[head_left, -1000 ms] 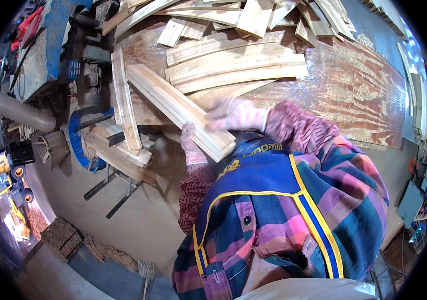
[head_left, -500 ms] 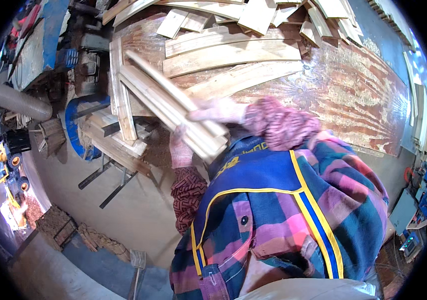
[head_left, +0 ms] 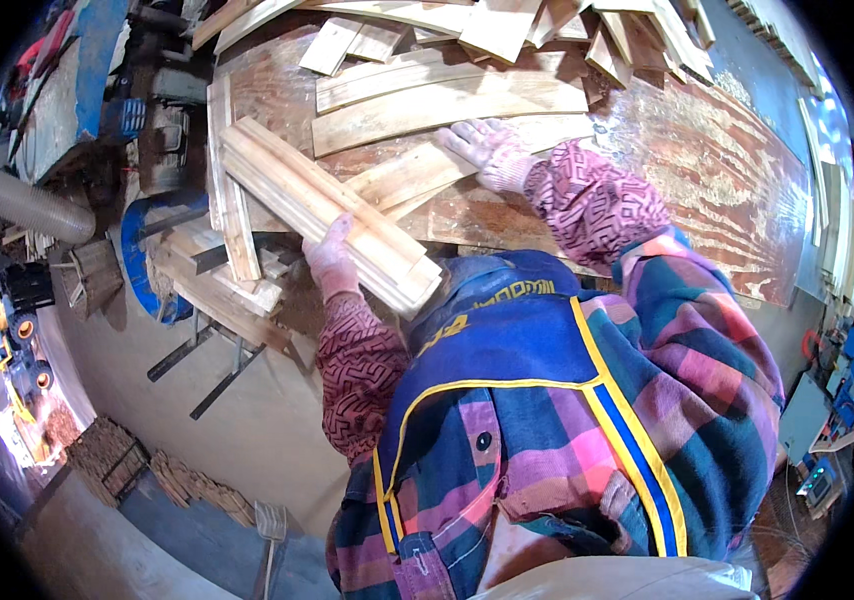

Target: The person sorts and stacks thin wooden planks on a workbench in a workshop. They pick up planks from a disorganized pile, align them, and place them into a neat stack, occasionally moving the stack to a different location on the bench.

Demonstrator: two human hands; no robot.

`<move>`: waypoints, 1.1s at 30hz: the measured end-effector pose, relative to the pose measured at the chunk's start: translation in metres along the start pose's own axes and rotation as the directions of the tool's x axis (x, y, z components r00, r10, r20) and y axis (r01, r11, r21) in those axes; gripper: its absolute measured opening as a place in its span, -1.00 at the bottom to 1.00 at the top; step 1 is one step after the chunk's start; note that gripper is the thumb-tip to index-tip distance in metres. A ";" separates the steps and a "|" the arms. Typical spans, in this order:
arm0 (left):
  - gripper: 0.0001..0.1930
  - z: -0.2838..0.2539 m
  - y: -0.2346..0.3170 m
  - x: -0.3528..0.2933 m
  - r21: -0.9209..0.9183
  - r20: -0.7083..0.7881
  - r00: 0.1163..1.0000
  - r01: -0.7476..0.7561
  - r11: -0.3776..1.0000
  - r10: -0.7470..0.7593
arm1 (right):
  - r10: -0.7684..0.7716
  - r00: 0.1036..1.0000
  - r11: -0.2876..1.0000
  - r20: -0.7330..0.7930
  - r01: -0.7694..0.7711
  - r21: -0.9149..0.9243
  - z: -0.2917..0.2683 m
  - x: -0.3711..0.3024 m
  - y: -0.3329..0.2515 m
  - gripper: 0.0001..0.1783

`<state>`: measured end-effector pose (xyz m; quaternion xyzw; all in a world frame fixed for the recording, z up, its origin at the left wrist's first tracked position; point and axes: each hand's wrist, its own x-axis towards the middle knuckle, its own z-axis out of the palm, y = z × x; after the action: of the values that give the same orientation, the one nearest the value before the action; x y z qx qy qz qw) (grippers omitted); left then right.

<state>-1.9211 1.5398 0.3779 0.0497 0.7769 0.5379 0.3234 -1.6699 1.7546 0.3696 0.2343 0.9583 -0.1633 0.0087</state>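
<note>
While the left hand (head_left: 331, 260) grips the near-left edge of a board stack (head_left: 322, 205) slanting from far left to near right, the right hand (head_left: 490, 153), fingers spread and apparently empty, is nearer to a loose board (head_left: 399, 178) whose long axis runs near left to far right; contact is unclear. The stack lies between that board and the left hand. Farther off lie two long boards (head_left: 447, 112) and a jumbled pile (head_left: 502, 28).

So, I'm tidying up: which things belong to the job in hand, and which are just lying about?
In hand:
stacked wooden boards, gripped by the left gloved hand
flat board under the open right gloved hand
likely the board pile

Apparently just lying about:
tined fork
ribbed hose
</note>
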 end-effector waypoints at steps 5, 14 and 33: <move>-0.52 -0.040 -0.020 0.024 -0.155 0.228 0.973 0.085 0.984 -0.048 | 0.158 0.987 0.987 -0.003 -0.158 0.032 -0.007 -0.019 -0.012 -0.54; -0.34 -0.048 -0.010 0.009 -0.004 0.097 0.990 0.101 0.995 -0.100 | 0.948 0.245 0.269 0.203 -0.958 -0.101 -0.073 -0.244 0.031 -0.16; -0.33 -0.075 -0.002 -0.019 0.229 -0.032 0.995 0.099 0.968 -0.094 | 0.326 0.826 0.883 0.459 -0.440 0.164 -0.082 -0.033 0.039 -0.36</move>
<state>-1.9473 1.4709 0.4001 0.0432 0.8389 0.4283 0.3330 -1.6179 1.7988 0.4380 0.3819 0.8360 -0.3298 0.2156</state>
